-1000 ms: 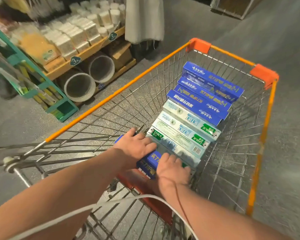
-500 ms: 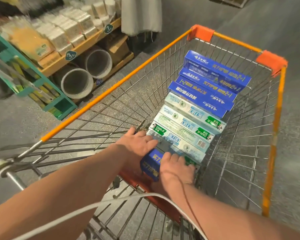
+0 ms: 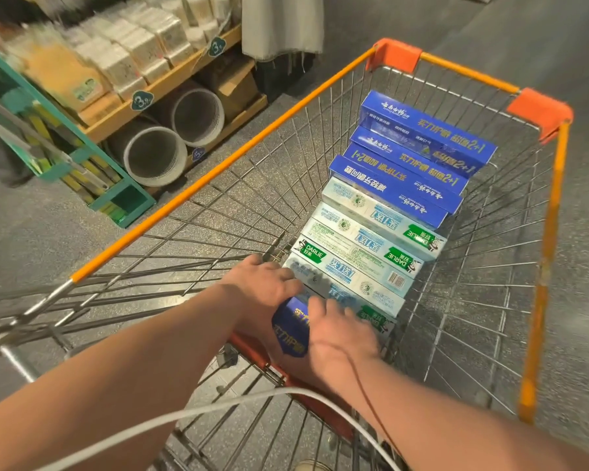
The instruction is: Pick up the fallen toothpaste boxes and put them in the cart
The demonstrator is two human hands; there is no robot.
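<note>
Glossy blue toothpaste box point(image 3: 291, 326), yellow lettering

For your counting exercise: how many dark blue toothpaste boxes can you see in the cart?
5. Four lie overlapped at the cart's far end; one dark blue box sits near the handle between both hands. More may be hidden underneath.

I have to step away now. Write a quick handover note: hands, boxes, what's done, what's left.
Left hand: palm down on the near end of the box row, not clearly gripping.
Right hand: pressing on the dark blue box at the near end of the cart.
Done: a row of blue toothpaste boxes and white-green toothpaste boxes lies along the cart floor.
Left: seat the near blue box, let go; no boxes visible on the floor here, check around.
</note>
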